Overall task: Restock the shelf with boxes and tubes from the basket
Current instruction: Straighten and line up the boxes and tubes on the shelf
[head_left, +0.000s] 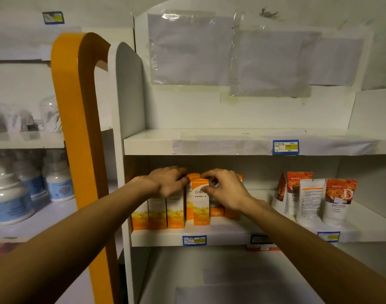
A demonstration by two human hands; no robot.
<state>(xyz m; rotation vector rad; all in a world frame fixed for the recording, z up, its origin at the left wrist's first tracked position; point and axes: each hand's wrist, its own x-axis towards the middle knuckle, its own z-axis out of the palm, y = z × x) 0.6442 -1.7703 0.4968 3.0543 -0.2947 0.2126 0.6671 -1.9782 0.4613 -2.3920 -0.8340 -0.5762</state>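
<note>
Head view: my right hand (pixel 226 191) pinches the orange box (pixel 199 200) top on the middle shelf (pixel 227 236); left hand (pixel 170 183) fingers curl over neighbouring boxes (pixel 158 216). Step: aligning row. Next: seat it flush

Single head-worn wide-angle view, facing forward and slightly down at a white shelf unit (pixel 231 236), close range. Both forearms enter from the bottom corners. Edges bend from lens distortion. No second view to overlap.
</note>
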